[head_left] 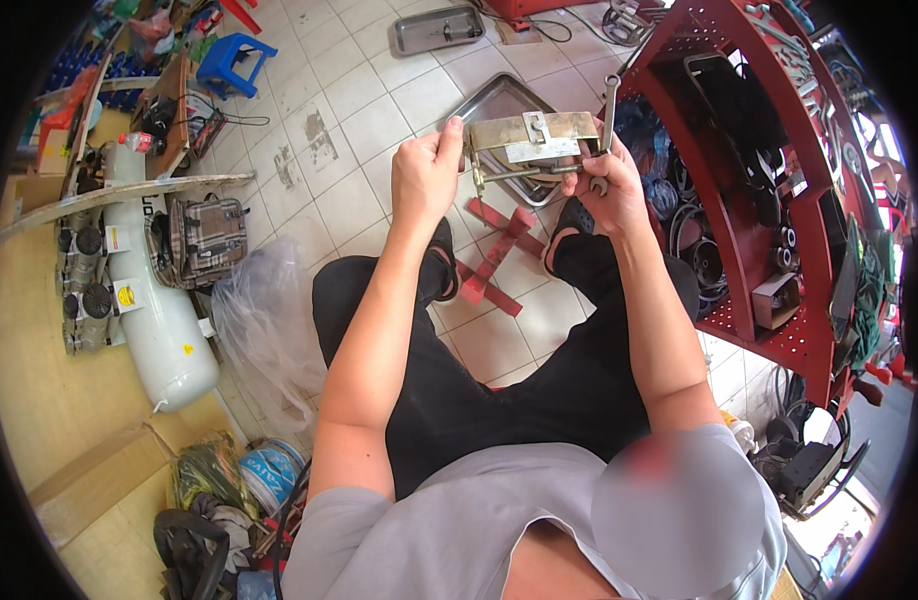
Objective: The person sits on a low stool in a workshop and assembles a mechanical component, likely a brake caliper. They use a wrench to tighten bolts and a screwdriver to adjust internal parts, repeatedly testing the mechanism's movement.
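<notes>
Above the floor between my knees I hold a worn metal band bracket, with a flat plate on its front and a thin rod along its lower side. My left hand is closed on its left end, thumb pointing up. My right hand is closed at the right end, with a combination wrench standing upright in it, ring end up. The wrench's open jaw shows below the fingers. Under the bracket lies a metal tray, its contents mostly hidden.
A red metal stand lies between my feet. To the right stands a red tool rack with hoses and wrenches. On the left are a white tank, a plaid bag and a blue stool. Another tray lies farther off.
</notes>
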Demonstrator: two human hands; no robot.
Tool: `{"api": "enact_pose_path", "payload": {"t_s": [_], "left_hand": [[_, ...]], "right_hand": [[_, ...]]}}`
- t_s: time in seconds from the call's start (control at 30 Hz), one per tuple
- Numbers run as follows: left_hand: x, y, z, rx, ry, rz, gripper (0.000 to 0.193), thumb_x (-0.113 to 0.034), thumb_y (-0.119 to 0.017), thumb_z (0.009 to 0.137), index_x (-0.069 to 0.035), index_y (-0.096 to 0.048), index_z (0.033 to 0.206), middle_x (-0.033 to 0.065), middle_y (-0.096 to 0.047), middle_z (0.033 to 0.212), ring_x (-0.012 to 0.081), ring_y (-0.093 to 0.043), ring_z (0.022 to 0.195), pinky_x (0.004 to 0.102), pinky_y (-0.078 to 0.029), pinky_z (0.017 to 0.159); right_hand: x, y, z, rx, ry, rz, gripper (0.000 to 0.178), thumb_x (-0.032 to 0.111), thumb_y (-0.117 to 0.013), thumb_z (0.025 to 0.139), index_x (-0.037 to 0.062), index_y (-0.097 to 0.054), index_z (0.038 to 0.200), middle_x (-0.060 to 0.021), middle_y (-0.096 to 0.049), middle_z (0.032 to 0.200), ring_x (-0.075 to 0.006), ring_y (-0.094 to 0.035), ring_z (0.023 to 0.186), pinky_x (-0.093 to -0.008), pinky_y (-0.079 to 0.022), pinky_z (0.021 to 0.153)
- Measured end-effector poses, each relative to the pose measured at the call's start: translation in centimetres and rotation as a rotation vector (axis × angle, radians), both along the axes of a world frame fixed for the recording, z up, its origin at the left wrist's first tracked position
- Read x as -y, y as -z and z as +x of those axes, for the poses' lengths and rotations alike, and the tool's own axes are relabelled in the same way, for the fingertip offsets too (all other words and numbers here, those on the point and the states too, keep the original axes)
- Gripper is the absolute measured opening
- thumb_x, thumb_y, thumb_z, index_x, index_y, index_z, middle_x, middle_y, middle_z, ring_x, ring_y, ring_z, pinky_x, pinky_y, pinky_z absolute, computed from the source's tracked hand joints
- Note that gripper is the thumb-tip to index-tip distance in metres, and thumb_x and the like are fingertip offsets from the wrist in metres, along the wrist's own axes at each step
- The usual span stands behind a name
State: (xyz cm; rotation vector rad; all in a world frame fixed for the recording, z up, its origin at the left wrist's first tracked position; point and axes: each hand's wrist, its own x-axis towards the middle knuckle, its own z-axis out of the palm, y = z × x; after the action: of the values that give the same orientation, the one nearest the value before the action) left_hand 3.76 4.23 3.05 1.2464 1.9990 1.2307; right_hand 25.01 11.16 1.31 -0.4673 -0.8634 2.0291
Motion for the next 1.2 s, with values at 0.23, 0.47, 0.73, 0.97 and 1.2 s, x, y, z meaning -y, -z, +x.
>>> {"api": "enact_pose_path", "payload": {"t_s": [0.23,0.47,0.73,0.97,1.2], "left_hand": [[-0.2,-0.4,-0.8,0.327,0.072,-0.165,0.062,-0.046,-0.049,0.092,-0.001,-0.054,0.050,0.0049,-0.049,0.044,0.0120,-0.048,0.044,0.0282,-0.040,0.048],[0.6,0.8,-1.2,0.389,0.069,0.226,0.029,-0.024,-0.049,0.095,0.000,-0.059,0.082,0.0041,-0.060,0.074,0.0116,-0.055,0.068,0.0233,-0.041,0.060],[0.4,1.5,-0.4,0.266,0.260,0.466,0.021,0.005,-0.063,0.079,0.001,-0.063,0.100,0.0067,-0.065,0.092,0.0084,-0.059,0.075,0.0192,-0.043,0.059],[0.1,1.3,0.4,0.250,0.122,0.392,0.017,-0.015,-0.061,0.088,0.002,-0.064,0.086,0.0017,-0.059,0.067,0.0072,-0.048,0.054,0.0222,-0.039,0.051],[-0.2,0.3,0.5,-0.070,0.032,0.088,0.051,-0.038,-0.047,0.095,0.000,-0.053,0.061,0.0066,-0.043,0.047,0.0115,-0.041,0.048,0.0318,-0.035,0.048]], "right_hand": [[0.1,0.1,0.2,0.007,-0.005,0.012,0.047,0.000,-0.048,0.070,-0.0075,-0.042,0.117,-0.0058,-0.046,0.076,-0.0201,-0.058,0.061,-0.0325,-0.052,0.057],[0.0,-0.1,0.6,-0.037,0.050,-0.040,0.048,0.000,-0.047,0.071,-0.0058,-0.042,0.118,-0.0089,-0.051,0.080,-0.0210,-0.058,0.061,-0.0345,-0.053,0.057],[-0.2,-0.1,1.0,-0.045,0.020,-0.018,0.047,0.000,-0.047,0.072,-0.0056,-0.042,0.118,-0.0098,-0.053,0.082,-0.0207,-0.059,0.061,-0.0340,-0.053,0.058],[-0.1,-0.2,0.9,-0.052,0.018,-0.018,0.045,0.000,-0.048,0.072,-0.0047,-0.043,0.117,-0.0058,-0.048,0.078,-0.0198,-0.059,0.062,-0.0326,-0.053,0.057],[0.3,-0.1,0.9,-0.052,0.035,-0.023,0.047,-0.003,-0.047,0.072,-0.0038,-0.043,0.118,-0.0048,-0.045,0.079,-0.0196,-0.058,0.064,-0.0325,-0.053,0.056]]}}
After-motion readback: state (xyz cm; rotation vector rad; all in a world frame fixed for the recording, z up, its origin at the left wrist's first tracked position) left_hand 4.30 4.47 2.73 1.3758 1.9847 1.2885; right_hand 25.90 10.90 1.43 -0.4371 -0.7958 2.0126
